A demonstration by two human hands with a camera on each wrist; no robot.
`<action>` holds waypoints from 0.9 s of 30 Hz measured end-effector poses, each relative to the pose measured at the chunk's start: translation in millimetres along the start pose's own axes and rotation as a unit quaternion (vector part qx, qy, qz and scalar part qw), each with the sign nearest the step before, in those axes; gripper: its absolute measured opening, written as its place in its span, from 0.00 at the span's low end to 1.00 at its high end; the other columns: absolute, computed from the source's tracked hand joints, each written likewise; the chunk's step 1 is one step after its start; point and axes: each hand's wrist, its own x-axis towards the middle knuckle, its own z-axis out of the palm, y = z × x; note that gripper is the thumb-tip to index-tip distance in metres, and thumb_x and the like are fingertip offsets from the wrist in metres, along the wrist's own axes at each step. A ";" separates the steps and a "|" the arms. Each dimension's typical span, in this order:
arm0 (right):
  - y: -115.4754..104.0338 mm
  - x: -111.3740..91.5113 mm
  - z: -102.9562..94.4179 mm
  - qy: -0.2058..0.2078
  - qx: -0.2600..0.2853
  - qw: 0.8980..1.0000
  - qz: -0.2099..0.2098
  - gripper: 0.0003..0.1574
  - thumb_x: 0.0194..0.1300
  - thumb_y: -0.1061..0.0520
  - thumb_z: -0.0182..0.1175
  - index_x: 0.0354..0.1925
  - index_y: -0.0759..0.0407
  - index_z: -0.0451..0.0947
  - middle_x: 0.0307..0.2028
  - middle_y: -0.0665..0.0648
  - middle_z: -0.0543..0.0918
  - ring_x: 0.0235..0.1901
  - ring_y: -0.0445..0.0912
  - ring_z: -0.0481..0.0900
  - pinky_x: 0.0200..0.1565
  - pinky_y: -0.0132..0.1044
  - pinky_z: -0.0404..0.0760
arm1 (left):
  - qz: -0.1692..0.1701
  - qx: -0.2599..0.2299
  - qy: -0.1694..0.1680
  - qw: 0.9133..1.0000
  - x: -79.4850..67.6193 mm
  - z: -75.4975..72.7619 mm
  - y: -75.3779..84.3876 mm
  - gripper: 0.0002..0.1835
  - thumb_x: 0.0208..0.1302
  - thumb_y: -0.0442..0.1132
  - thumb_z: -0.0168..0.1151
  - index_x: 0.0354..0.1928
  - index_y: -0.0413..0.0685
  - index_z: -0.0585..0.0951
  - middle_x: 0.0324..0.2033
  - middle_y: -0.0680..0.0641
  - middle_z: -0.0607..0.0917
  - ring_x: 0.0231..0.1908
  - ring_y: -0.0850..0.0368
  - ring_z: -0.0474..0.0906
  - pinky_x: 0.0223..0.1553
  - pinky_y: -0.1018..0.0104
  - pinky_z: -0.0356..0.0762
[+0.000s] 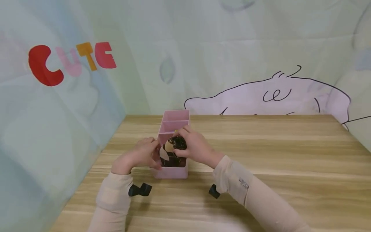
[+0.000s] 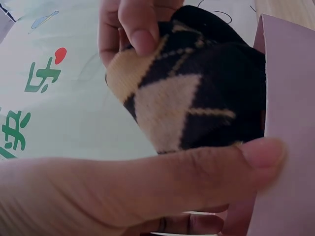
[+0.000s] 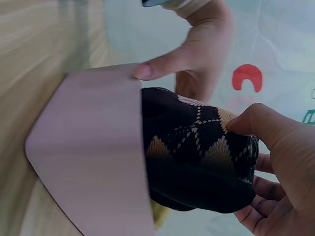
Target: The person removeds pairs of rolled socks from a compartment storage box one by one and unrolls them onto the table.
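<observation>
A rolled sock (image 1: 166, 157), black with a tan and cream argyle pattern, stands partly inside the front compartment of a pink divided box (image 1: 171, 173). My right hand (image 1: 200, 148) pinches its upper end, thumb on the near side and fingers behind, as the right wrist view shows. The sock's lower part is hidden by the box wall (image 3: 93, 147). At the left of the box, my left hand (image 1: 142, 153) grips the rim, its thumb (image 2: 263, 152) pressed over the edge beside the sock. A bit of yellow (image 3: 158, 214) shows below the sock in the right wrist view.
Two rear compartments (image 1: 175, 115) of the box lie beyond the hands. The box stands on a wood-grain table (image 1: 261, 145), near its left side. A printed cloth (image 1: 72, 96) hangs along the left and back edges. Black wrist mounts (image 1: 141, 189) jut out below the sleeves.
</observation>
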 end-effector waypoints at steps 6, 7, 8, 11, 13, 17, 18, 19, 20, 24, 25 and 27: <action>1.5 -5.4 -15.8 0.010 0.023 0.999 0.025 0.25 0.54 0.53 0.68 0.50 0.59 0.75 0.45 0.56 0.78 0.40 0.47 0.79 0.43 0.39 0.81 | -0.002 -0.007 -0.004 1.000 -1.3 -0.3 -3.8 0.31 0.40 0.47 0.78 0.45 0.41 0.77 0.40 0.44 0.77 0.41 0.50 0.70 0.45 0.56 0.70; 2.1 -6.8 -18.1 0.010 0.024 0.999 0.029 0.26 0.54 0.53 0.67 0.50 0.59 0.75 0.45 0.56 0.78 0.40 0.47 0.79 0.42 0.39 0.81 | -0.003 -0.007 -0.006 1.000 -1.6 -0.1 -4.5 0.31 0.40 0.47 0.78 0.46 0.40 0.77 0.40 0.44 0.77 0.41 0.50 0.70 0.45 0.56 0.70; 2.9 -8.2 -20.6 0.010 0.024 0.999 0.033 0.26 0.54 0.53 0.67 0.50 0.59 0.75 0.45 0.56 0.78 0.39 0.46 0.79 0.42 0.38 0.81 | -0.004 -0.008 -0.008 1.000 -1.8 0.1 -5.0 0.31 0.40 0.47 0.78 0.46 0.40 0.77 0.40 0.44 0.77 0.41 0.50 0.70 0.45 0.56 0.70; 6.1 -13.1 -27.8 0.013 0.023 0.999 0.041 0.26 0.54 0.53 0.67 0.50 0.60 0.75 0.44 0.56 0.78 0.39 0.46 0.79 0.42 0.39 0.81 | -0.008 -0.002 -0.014 1.000 -2.1 0.3 -6.2 0.31 0.41 0.47 0.77 0.47 0.39 0.77 0.40 0.44 0.76 0.42 0.50 0.70 0.45 0.55 0.71; 8.7 -17.2 -32.2 0.014 0.022 0.999 0.044 0.25 0.54 0.53 0.67 0.49 0.60 0.75 0.43 0.56 0.78 0.39 0.46 0.79 0.42 0.39 0.80 | -0.009 0.001 -0.015 1.000 -1.9 -0.1 -6.3 0.31 0.42 0.47 0.77 0.46 0.39 0.77 0.40 0.44 0.76 0.42 0.49 0.70 0.46 0.54 0.71; 16.3 -27.7 -38.5 0.013 0.020 0.998 0.058 0.25 0.54 0.53 0.67 0.48 0.62 0.75 0.42 0.57 0.77 0.38 0.47 0.78 0.42 0.40 0.80 | -0.002 0.009 -0.013 1.000 -0.4 -0.7 -6.3 0.31 0.42 0.47 0.77 0.46 0.38 0.77 0.40 0.43 0.77 0.42 0.49 0.71 0.47 0.53 0.71; 18.7 -30.9 -39.4 0.013 0.019 0.998 0.063 0.25 0.54 0.53 0.67 0.48 0.62 0.75 0.42 0.57 0.77 0.38 0.47 0.78 0.42 0.40 0.80 | 0.000 0.011 -0.013 1.000 0.0 -0.9 -5.9 0.31 0.42 0.47 0.78 0.46 0.38 0.76 0.39 0.43 0.77 0.42 0.49 0.71 0.47 0.54 0.71; 21.2 -34.2 -40.0 0.013 0.017 0.998 0.067 0.25 0.54 0.53 0.67 0.48 0.63 0.75 0.42 0.57 0.77 0.38 0.47 0.78 0.42 0.40 0.80 | 0.002 0.012 -0.012 1.000 0.4 -1.2 -5.5 0.31 0.42 0.47 0.78 0.45 0.38 0.76 0.39 0.43 0.77 0.42 0.49 0.71 0.46 0.54 0.71; 23.5 -37.6 -40.7 0.013 0.016 0.997 0.071 0.24 0.54 0.53 0.68 0.48 0.63 0.76 0.42 0.58 0.77 0.38 0.47 0.78 0.42 0.40 0.80 | 0.002 0.012 -0.013 1.000 0.8 -1.1 -5.1 0.31 0.42 0.47 0.78 0.45 0.38 0.76 0.39 0.44 0.76 0.42 0.49 0.70 0.46 0.54 0.70; 33.9 -50.5 -40.0 0.010 0.010 0.996 0.083 0.23 0.54 0.53 0.68 0.46 0.64 0.76 0.40 0.58 0.77 0.38 0.47 0.76 0.42 0.41 0.79 | -0.001 0.011 -0.016 1.000 2.3 -2.1 -2.5 0.31 0.42 0.47 0.78 0.45 0.38 0.76 0.39 0.43 0.77 0.42 0.48 0.70 0.47 0.54 0.71; 36.2 -53.6 -39.5 0.005 0.009 0.996 0.089 0.23 0.54 0.53 0.67 0.45 0.64 0.76 0.40 0.58 0.77 0.37 0.47 0.76 0.42 0.40 0.79 | -0.003 0.010 -0.017 1.000 2.6 -2.2 -1.9 0.31 0.42 0.47 0.78 0.46 0.38 0.76 0.40 0.43 0.77 0.42 0.48 0.70 0.47 0.53 0.70; 40.5 -59.7 -37.8 -0.007 0.005 0.995 0.102 0.24 0.55 0.52 0.67 0.46 0.64 0.76 0.39 0.58 0.77 0.38 0.47 0.75 0.42 0.40 0.78 | -0.005 0.010 -0.020 1.000 2.9 -2.1 -0.9 0.31 0.42 0.47 0.78 0.46 0.38 0.76 0.40 0.42 0.77 0.43 0.47 0.71 0.47 0.52 0.70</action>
